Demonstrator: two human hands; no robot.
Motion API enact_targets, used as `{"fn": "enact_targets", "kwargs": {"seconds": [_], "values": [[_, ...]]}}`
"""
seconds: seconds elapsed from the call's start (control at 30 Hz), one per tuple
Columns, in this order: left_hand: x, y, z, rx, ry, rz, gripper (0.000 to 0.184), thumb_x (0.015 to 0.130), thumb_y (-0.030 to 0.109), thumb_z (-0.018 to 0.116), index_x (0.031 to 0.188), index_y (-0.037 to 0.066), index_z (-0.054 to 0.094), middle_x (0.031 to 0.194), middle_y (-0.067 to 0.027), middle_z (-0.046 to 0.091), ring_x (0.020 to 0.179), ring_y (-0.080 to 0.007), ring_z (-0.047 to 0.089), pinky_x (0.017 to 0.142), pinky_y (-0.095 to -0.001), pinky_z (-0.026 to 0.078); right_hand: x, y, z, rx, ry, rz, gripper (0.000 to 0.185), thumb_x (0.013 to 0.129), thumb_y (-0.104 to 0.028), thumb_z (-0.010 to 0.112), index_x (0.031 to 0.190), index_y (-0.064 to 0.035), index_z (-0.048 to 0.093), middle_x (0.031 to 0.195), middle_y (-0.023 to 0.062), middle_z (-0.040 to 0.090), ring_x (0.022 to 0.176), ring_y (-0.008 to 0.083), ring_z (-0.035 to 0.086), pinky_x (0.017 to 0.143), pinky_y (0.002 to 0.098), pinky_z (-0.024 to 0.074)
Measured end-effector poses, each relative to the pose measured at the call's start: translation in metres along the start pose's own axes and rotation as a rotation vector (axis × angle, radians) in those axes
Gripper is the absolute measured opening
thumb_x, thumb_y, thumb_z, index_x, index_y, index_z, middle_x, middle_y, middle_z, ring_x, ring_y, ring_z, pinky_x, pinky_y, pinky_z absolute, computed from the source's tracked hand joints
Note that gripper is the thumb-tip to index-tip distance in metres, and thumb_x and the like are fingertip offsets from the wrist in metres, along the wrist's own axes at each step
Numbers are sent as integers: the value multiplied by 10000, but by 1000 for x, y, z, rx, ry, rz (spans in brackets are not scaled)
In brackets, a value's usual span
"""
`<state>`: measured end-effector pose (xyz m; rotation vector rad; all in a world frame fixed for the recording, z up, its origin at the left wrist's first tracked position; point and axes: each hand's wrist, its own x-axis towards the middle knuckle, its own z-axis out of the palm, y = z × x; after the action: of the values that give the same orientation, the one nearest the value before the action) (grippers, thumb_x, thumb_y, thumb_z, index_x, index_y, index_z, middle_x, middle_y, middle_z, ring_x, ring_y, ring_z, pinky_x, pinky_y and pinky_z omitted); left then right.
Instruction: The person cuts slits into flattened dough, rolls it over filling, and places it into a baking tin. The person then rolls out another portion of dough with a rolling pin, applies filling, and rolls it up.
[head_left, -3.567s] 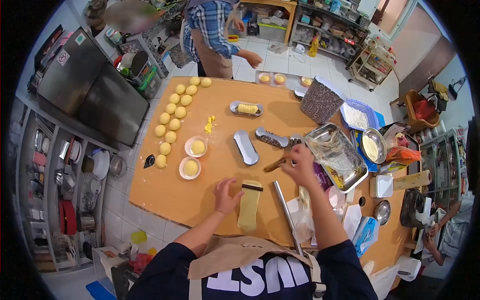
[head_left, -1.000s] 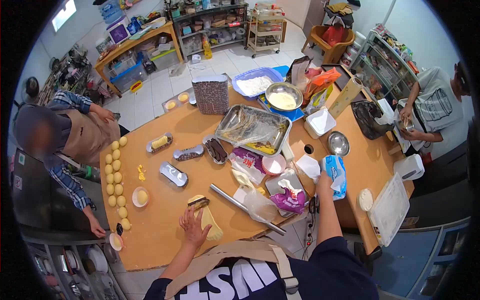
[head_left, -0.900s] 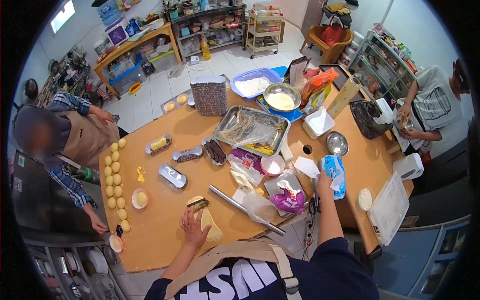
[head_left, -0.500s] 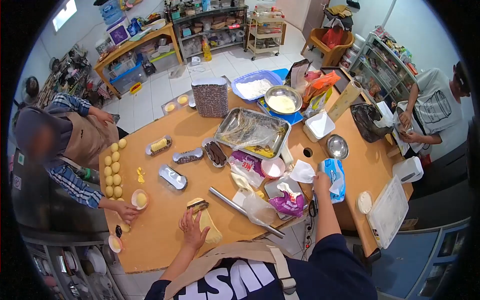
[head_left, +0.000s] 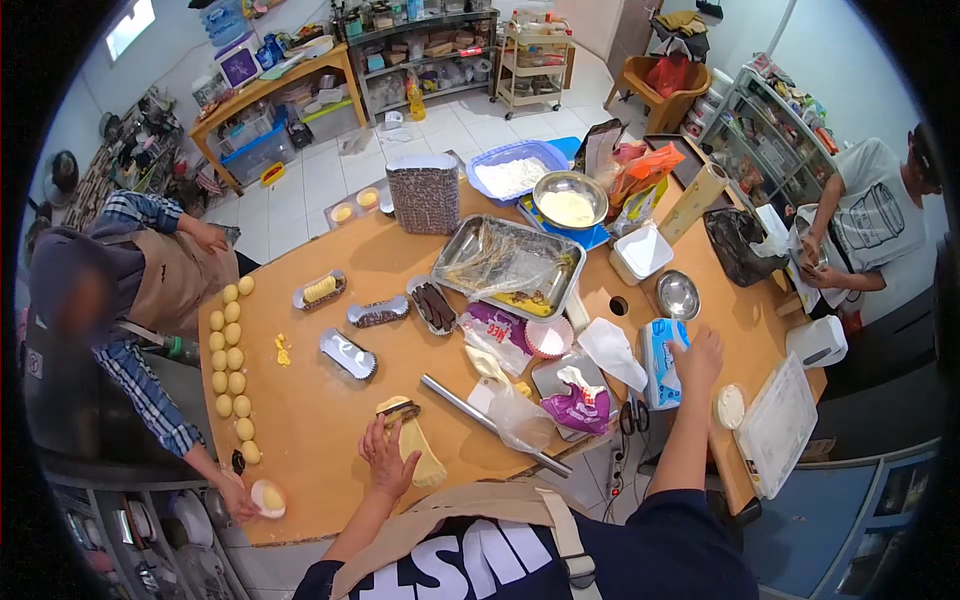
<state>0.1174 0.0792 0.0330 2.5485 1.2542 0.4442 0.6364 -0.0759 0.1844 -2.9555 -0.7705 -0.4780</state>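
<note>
My left hand (head_left: 386,458) rests with its fingers apart on the upper part of a flat strip of dough (head_left: 422,458), just below a dark filling stick (head_left: 401,411) at the strip's top end. Over on the right, my right hand (head_left: 697,358) is at the edge of a blue tissue pack (head_left: 662,380), by a white tissue at its opening. Whether its fingers pinch that tissue is unclear. A white sheet (head_left: 612,352) lies left of the pack. A metal rolling pin (head_left: 490,422) lies between the dough and a purple packet (head_left: 580,405).
Dough balls (head_left: 235,357) line the left edge, where a co-worker's hand (head_left: 236,498) touches a paper cup (head_left: 268,497). Paper moulds (head_left: 347,354), a metal tray (head_left: 510,262) and bowls (head_left: 678,295) stand farther back. Scissors (head_left: 634,415) lie near the front edge. Another person works at right.
My right hand has moved right, onto the tissue pack's right side, and the white sheet lies flatter and lower. The co-worker's hand has moved a paper cup toward the near left corner. My left hand stays put.
</note>
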Motion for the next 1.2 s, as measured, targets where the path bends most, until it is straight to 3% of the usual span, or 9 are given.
{"fn": "enact_targets", "kwargs": {"seconds": [0.4,0.47,0.5,0.57,0.7,0.73,0.83,1.03,1.2], "values": [[76,90,-50,-836,-193,-80,626,924,550,487,1352,95,455,1483,-157,290,1363,-353,238,1115,-476,173,-11,-54,-73,1343,-442,39,133,887,-115,517,924,-18,599,871,122,578,837,273,552,765,387,448],[85,125,-57,-1500,-229,-309,564,954,539,444,1296,95,508,1416,-132,409,1294,-295,395,1090,-426,287,-61,-114,-47,990,-563,-742,153,862,-100,528,975,-29,602,986,153,582,940,298,562,823,393,456],[84,132,-54,-1730,-283,-426,533,965,529,427,1264,99,525,1344,-117,466,1225,-262,453,1048,-400,336,-92,-147,-35,874,-539,-1099,177,849,-93,534,1001,-35,603,1044,169,584,992,311,566,852,395,460],[83,137,-52,-2178,-387,-668,486,987,510,392,1200,107,559,1201,-87,581,1086,-194,569,965,-349,436,-172,-213,-60,1186,-1065,-617,251,942,-247,492,879,-21,582,890,148,600,821,295,577,740,394,464],[68,98,-39,-2276,56,-577,405,989,481,419,728,182,499,703,5,546,694,-133,545,655,-301,455,-218,-237,-24,1262,-1100,-881,286,953,-297,496,983,-38,614,923,168,639,814,304,606,675,375,481],[68,107,-40,-2060,184,-1061,467,985,491,425,623,200,374,610,32,453,606,-124,473,568,-299,398,-221,-239,-23,1208,-1016,-1009,291,952,-305,503,998,-42,619,925,166,645,814,297,614,659,367,484],[61,99,-38,-2056,115,-1174,437,976,530,403,737,177,498,699,10,542,660,-133,529,615,-294,438,-200,-237,-63,639,-977,-1164,268,898,-295,584,1050,-81,639,944,145,653,864,274,627,695,346,483],[64,116,-96,-2306,-254,-913,638,962,626,233,1197,118,537,1128,-56,601,1074,-228,563,973,-414,432,-193,-240,-59,1008,141,-1232,299,793,-293,665,1059,-159,641,967,38,649,856,198,626,682,318,487],[32,107,-70,-2251,-611,-598,817,900,725,192,1328,76,442,1361,-86,466,1262,-229,411,1074,-395,288,-194,-227,-40,748,-505,-1282,164,851,-270,606,897,-113,606,922,89,649,791,307,635,644,423,489]]}}
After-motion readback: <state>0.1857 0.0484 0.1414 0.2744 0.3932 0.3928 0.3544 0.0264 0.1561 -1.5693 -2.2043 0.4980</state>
